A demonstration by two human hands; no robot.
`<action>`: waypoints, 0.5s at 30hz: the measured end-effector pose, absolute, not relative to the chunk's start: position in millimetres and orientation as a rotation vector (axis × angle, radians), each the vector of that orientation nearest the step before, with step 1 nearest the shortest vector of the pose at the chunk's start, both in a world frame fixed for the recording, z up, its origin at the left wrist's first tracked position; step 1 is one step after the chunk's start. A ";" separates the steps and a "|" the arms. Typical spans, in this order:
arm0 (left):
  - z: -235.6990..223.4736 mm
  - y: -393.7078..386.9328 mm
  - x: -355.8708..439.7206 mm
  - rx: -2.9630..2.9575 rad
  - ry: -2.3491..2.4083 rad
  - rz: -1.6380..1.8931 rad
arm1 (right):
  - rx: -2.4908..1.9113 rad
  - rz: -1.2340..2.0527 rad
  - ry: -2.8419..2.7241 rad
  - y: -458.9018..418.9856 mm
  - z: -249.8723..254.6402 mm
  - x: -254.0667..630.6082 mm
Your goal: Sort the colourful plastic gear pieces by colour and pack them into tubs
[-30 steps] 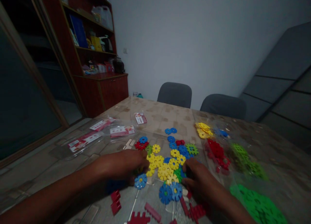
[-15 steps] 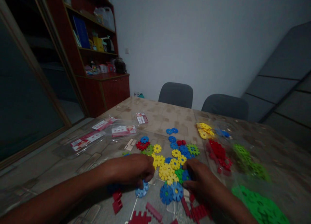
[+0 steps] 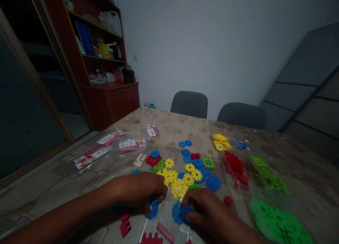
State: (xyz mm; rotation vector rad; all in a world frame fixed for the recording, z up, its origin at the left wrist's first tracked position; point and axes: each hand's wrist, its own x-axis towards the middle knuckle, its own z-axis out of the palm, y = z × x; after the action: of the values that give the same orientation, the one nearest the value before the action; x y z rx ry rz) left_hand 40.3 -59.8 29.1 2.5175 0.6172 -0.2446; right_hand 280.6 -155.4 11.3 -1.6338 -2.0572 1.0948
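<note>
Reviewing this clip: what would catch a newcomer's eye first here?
Probably the yellow discs heaped mid-table, brightest in a dim room, with the left hand and right hand at their near side, each at a blue disc. Next, perhaps, the big green pile at the near right, and beyond it the red pieces and the smaller yellow pile.

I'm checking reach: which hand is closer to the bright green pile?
The right hand. It holds a blue piece to the left of the bright green pile; the left hand is farther left, at another blue piece.
</note>
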 end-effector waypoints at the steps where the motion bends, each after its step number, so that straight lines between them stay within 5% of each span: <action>1: 30.2 -60.2 40.5 2.505 0.625 -0.232 | -1.646 1.076 -2.076 -158.7 7.1 276.5; 15: 70.7 -45.6 22.4 2.427 0.758 -0.099 | -1.656 0.981 -2.049 -162.2 3.4 267.4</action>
State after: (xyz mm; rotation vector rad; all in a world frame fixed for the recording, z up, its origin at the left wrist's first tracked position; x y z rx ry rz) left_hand 22.4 -45.6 70.7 2.4271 0.7585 -0.0990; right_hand 267.4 -162.2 3.4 -1.6560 -2.0493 0.9811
